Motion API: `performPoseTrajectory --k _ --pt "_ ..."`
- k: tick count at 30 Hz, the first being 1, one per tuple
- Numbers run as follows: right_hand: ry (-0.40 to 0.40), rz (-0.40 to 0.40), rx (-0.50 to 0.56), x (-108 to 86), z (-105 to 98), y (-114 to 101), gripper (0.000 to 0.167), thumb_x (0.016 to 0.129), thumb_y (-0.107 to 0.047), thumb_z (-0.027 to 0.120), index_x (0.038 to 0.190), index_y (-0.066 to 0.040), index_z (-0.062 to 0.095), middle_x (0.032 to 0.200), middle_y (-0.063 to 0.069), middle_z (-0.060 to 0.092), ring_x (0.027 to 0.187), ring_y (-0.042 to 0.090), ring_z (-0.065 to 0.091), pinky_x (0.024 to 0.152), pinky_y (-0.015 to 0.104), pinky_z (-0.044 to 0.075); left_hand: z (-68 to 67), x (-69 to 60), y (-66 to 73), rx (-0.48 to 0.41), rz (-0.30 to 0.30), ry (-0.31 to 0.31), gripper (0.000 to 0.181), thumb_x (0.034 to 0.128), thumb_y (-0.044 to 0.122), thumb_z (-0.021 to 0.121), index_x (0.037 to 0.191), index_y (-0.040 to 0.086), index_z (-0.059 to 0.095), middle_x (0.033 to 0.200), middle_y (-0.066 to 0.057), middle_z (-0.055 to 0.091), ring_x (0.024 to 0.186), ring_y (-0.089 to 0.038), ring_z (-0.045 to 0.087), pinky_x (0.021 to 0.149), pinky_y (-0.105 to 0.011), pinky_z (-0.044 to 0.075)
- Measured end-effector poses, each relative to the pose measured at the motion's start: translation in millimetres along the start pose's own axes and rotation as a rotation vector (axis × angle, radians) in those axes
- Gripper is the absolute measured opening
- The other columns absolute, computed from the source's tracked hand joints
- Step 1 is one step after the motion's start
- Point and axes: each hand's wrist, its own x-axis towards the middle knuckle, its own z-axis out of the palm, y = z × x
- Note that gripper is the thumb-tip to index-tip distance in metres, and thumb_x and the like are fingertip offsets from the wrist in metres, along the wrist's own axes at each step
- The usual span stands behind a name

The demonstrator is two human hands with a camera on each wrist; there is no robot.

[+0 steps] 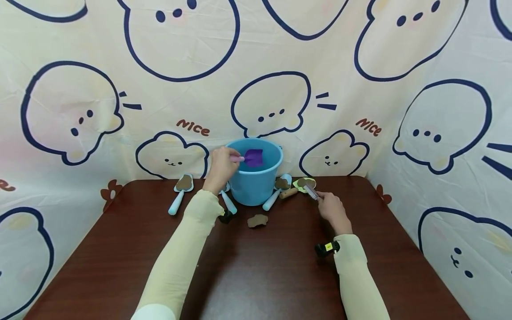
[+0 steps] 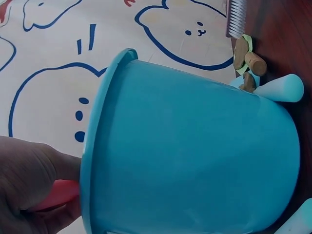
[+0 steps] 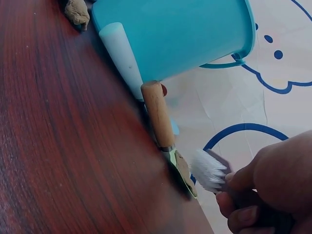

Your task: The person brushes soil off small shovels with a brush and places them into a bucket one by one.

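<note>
A blue bucket [image 1: 252, 186] stands at the back of the table. The left hand [image 1: 223, 168] grips the pink handle of a shovel whose purple blade [image 1: 254, 158] is over the bucket's mouth; in the left wrist view the fingers lie at the rim. The right hand [image 1: 334, 211] holds a brush with white bristles [image 3: 207, 169], close to a green trowel [image 3: 184, 175] with a wooden handle [image 3: 158, 114] and a brown lump on its blade. In the head view the brush's head overlaps this trowel; contact is unclear.
A blue-handled shovel with brown material [image 1: 184, 183] lies left of the bucket. Another shovel [image 1: 229, 203] lies beside the left wrist, and one [image 1: 272, 201] lies right of the bucket. A brown lump [image 1: 258, 220] sits in front. Patterned cloth [image 1: 272, 58] hangs behind.
</note>
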Motion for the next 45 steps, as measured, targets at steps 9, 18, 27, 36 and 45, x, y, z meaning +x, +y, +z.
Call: performPoseTrajectory --k 9,18,27,36,45 --pt "-0.036 -0.002 -0.004 1.8 1.3 3.1 0.042 0.108 -0.016 0.044 0.147 -0.004 0.053 0.13 0.021 0.063 0.088 0.029 0.057 0.072 0.038 0.044 8.3 3.3 -3.0 -0.021 -0.039 -0.027 0.018 0.0922 0.0 0.069 0.109 -0.003 0.076 0.114 -0.019 0.072 0.106 -0.034 0.07 0.087 -0.048 0.059" --pt "-0.041 -0.021 0.008 1.7 1.0 3.1 0.04 0.108 -0.015 0.045 0.145 -0.002 0.055 0.134 0.023 0.062 0.092 0.03 0.058 0.071 0.036 0.045 9.1 5.5 0.4 -0.023 -0.062 -0.036 0.017 0.0924 0.004 0.072 0.107 -0.003 0.076 0.113 -0.019 0.072 0.102 -0.033 0.071 0.086 -0.047 0.059" --pt "-0.065 -0.015 0.041 1.2 0.6 2.8 0.041 0.108 -0.015 0.045 0.146 -0.002 0.054 0.134 0.022 0.062 0.085 0.027 0.057 0.065 0.032 0.043 7.6 6.1 3.3 -0.052 -0.114 -0.078 0.019 0.0925 0.001 0.07 0.11 -0.005 0.074 0.113 -0.02 0.071 0.102 -0.033 0.07 0.088 -0.047 0.059" --pt "-0.071 -0.014 0.052 0.6 -0.6 0.8 0.04 0.108 -0.015 0.045 0.144 -0.003 0.056 0.127 0.02 0.064 0.082 0.025 0.056 0.065 0.032 0.043 6.4 7.4 0.6 -0.013 -0.065 -0.087 0.022 0.0913 -0.001 0.068 0.111 -0.008 0.072 0.113 -0.022 0.072 0.102 -0.034 0.07 0.088 -0.048 0.059" --pt "-0.082 -0.004 0.063 -0.2 -1.1 1.4 0.04 0.108 -0.015 0.045 0.144 -0.002 0.056 0.124 0.019 0.064 0.082 0.025 0.056 0.065 0.032 0.043 6.5 7.9 1.0 -0.019 -0.068 -0.14 0.02 0.0922 0.0 0.069 0.11 -0.007 0.071 0.096 -0.019 0.07 0.088 -0.032 0.068 0.085 -0.047 0.059"
